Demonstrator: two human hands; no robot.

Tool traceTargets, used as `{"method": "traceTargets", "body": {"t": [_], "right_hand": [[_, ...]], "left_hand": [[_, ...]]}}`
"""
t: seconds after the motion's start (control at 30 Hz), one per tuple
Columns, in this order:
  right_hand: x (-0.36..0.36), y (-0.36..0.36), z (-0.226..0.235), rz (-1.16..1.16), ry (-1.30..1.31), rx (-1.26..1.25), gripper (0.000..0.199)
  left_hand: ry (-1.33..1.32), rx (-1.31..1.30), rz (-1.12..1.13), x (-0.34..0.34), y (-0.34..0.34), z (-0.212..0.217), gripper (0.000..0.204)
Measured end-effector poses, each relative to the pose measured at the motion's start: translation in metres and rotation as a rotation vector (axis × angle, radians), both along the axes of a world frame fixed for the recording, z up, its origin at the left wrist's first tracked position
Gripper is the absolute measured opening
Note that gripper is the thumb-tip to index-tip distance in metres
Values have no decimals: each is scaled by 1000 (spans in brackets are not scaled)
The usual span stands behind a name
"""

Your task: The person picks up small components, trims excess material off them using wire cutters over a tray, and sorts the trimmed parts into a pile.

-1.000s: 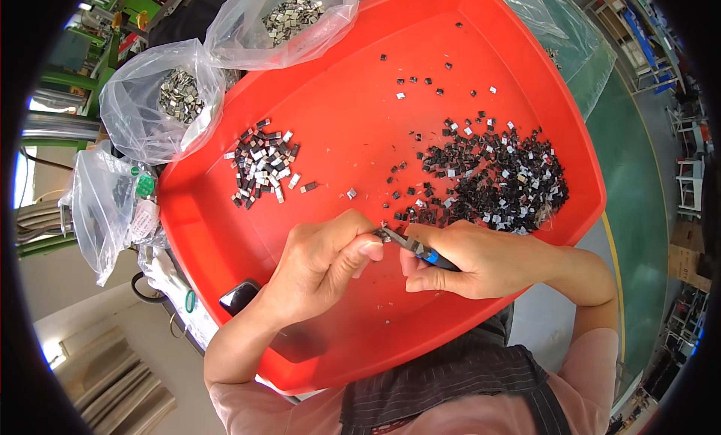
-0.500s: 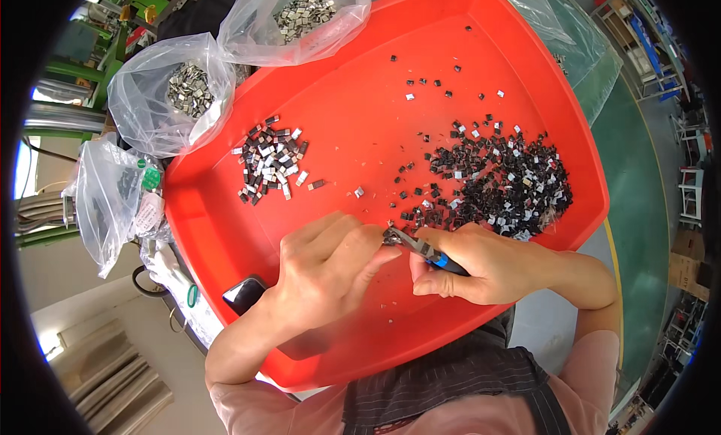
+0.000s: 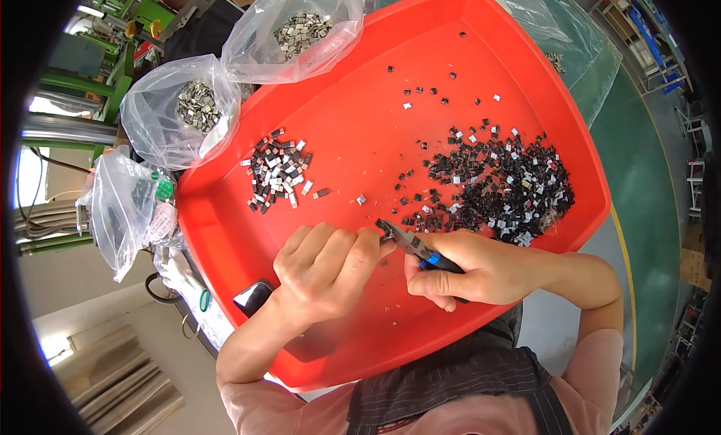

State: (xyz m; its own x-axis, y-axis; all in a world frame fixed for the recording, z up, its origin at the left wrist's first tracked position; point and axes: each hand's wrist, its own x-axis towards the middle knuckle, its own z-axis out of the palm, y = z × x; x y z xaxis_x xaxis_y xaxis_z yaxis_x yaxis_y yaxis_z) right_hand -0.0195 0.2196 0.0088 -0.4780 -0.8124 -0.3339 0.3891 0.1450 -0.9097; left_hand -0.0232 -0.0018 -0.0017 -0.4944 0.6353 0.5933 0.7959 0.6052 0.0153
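Observation:
My right hand (image 3: 481, 268) is wrapped round the black and blue handles of a pair of pliers (image 3: 420, 253). The pliers' jaws meet a small dark piece (image 3: 384, 231) at the fingertips of my left hand (image 3: 327, 268). Those fingers are pinched closed on the piece; most of it is hidden by fingers and jaws. Both hands are over the near part of a large red tray (image 3: 338, 112). To their far left lies a pile of small black and silver rectangular pieces (image 3: 278, 168). Beyond my right hand spreads a bigger heap of black and whitish fragments (image 3: 518, 180).
Clear plastic bags of small metal pieces (image 3: 199, 108) stand along the tray's far left edge. Another clear bag (image 3: 124, 210) hangs at the left. A phone-like dark object (image 3: 253, 296) lies inside the tray's left wall. Single fragments (image 3: 444, 101) are scattered toward the far side.
The tray and bags appear shifted slightly right and down at the left side. My left hand has turned, knuckles more upward, and the pliers' jaws have moved a little left.

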Motion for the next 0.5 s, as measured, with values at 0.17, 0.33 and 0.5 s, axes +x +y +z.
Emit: {"method": "traceTargets", "body": {"t": [0.17, 0.33, 0.5], "right_hand": [[5, -2, 8, -44, 81, 41, 34], [23, -2, -2, -162, 682, 257, 32], [41, -6, -2, -197, 750, 343, 30]], "left_hand": [[-296, 243, -28, 4, 0, -1, 21], [-1406, 638, -39, 19, 4, 23, 47], [-1824, 875, -221, 24, 5, 20, 37]]}}
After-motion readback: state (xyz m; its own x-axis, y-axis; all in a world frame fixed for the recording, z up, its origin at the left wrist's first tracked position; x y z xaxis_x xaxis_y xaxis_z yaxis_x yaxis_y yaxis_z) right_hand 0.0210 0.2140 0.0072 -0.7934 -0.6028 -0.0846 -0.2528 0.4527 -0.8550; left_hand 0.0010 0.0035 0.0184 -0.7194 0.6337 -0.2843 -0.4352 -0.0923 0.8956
